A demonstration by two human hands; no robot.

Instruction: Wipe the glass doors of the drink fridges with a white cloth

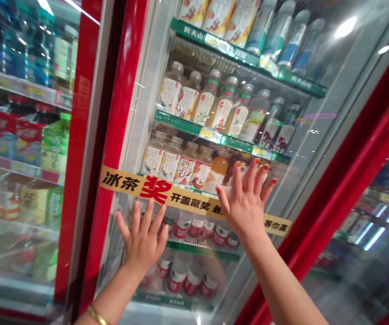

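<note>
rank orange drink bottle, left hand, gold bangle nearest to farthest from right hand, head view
1. Orange drink bottle, behind the glass, just left of the right hand.
2. Left hand, on the glass, farther left and lower.
3. Gold bangle, left wrist, bottom edge.

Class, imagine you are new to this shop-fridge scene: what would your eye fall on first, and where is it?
Two bare hands spread flat on the glass door stand out at centre: the left hand lower, the right hand higher, with orange nails. A yellow banner with a large red character crosses the door between them. Above, bottles of tea line green-edged shelves.
</note>
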